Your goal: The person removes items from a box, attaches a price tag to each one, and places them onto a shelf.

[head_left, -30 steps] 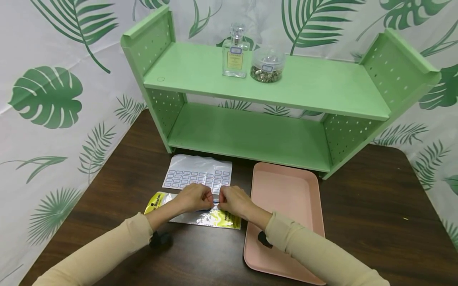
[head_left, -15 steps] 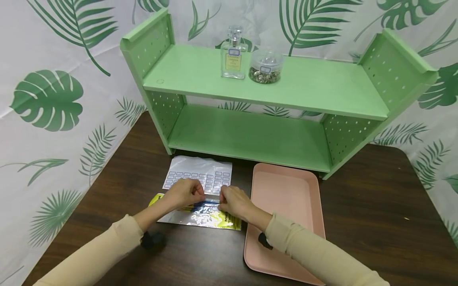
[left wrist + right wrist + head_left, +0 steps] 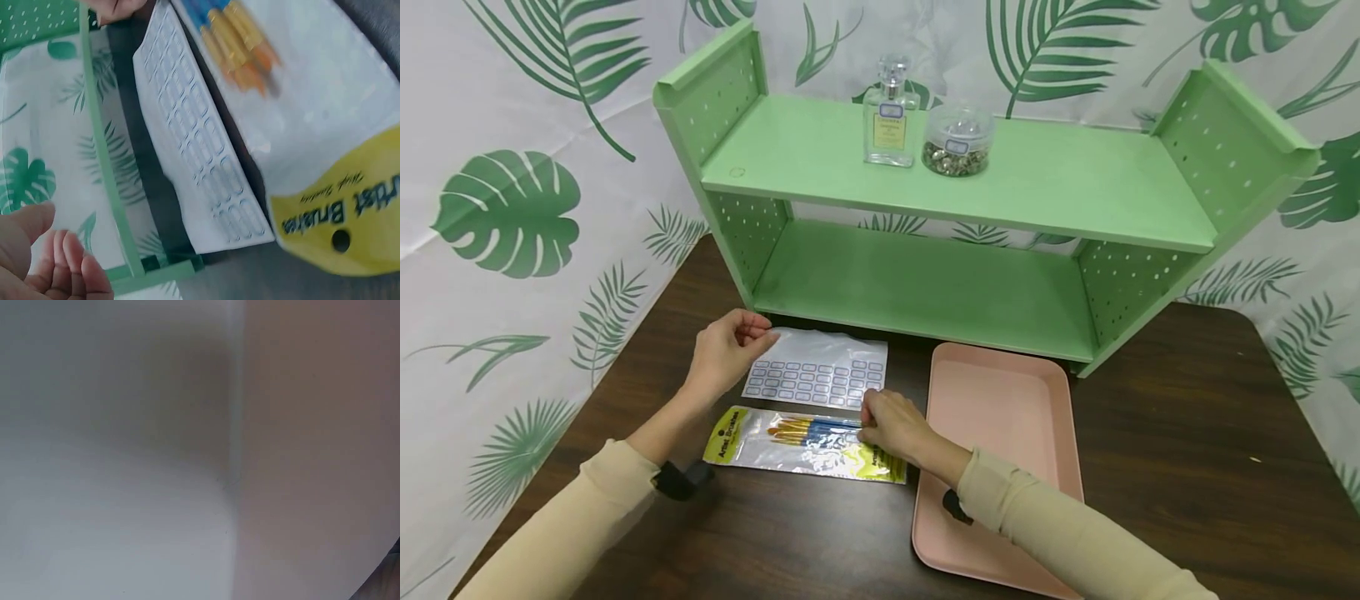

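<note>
A clear pack of artist brushes [image 3: 752, 446] with yellow ends lies on the table. Its blue-handled brushes [image 3: 793, 428] show through the plastic. Behind it is a white sheet of blue-bordered labels [image 3: 820, 379]. My left hand [image 3: 724, 350] hovers at the sheet's far left corner; in the left wrist view its fingers [image 3: 69, 262] bend loosely with nothing between them and the thumb. With curled fingers, my right hand [image 3: 895, 427] holds the pack near its upper edge, right of the brush tips. What lies under those fingertips is hidden.
A green two-tier shelf [image 3: 925, 267] stands behind. On its top tier are a labelled glass perfume bottle [image 3: 890, 125] and a labelled clear jar [image 3: 958, 142] of small metallic pieces. A pink tray [image 3: 1000, 400] sits under my right forearm and fills the right wrist view.
My left hand has left the pack beside the right hand and moved left and away from me, to the label sheet's far corner. The right hand has stayed in place.
</note>
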The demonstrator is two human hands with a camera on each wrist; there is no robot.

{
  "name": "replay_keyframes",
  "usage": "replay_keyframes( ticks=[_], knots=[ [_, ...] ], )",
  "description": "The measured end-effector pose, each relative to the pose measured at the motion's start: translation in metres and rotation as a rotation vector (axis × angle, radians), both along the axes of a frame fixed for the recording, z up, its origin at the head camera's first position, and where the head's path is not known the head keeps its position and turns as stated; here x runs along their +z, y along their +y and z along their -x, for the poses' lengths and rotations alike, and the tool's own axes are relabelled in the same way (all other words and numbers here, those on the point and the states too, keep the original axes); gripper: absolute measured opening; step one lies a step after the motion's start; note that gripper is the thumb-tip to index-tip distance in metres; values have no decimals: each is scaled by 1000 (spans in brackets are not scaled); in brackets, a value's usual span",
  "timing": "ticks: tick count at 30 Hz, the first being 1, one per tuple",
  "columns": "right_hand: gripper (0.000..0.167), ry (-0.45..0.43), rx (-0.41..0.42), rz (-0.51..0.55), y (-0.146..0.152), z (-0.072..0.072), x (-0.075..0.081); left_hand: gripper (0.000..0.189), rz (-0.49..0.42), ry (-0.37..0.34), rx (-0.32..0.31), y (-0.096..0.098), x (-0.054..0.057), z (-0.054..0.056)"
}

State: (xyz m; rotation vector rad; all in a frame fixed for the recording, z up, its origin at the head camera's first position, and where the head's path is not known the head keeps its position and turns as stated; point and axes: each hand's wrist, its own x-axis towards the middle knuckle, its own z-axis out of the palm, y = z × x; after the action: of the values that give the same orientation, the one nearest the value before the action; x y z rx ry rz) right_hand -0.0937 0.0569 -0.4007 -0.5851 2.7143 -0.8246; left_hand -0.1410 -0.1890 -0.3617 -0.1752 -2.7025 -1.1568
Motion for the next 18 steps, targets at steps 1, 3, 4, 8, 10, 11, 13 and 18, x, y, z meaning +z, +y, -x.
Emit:
replay_keyframes(
  ticks=[1,3,4,8,10,11,13,18],
  knots=[
    [21,-2,-2,-1,0,0,0,21,-12,17,29,-2,0,2],
    [22,-3,-5,-3,0,0,0,24,-44,51,79,-6,2,7],
    [22,-2,-6,-3,0,0,0,25,-60,67,100,-7,3,9],
    [22,1,-5,6,0,-1,0,29,-134,125,169,-11,7,17],
    [21,3,-4,9,0,-1,0,31,-170,149,194,-13,10,21],
    [22,4,-4,8,0,-1,0,32,-187,159,204,-13,10,23],
    [21,5,-5,7,0,-1,0,34,-223,178,221,-14,12,27],
    [21,2,-5,-1,-1,-2,0,37,-288,213,231,-16,15,35]
  ],
)
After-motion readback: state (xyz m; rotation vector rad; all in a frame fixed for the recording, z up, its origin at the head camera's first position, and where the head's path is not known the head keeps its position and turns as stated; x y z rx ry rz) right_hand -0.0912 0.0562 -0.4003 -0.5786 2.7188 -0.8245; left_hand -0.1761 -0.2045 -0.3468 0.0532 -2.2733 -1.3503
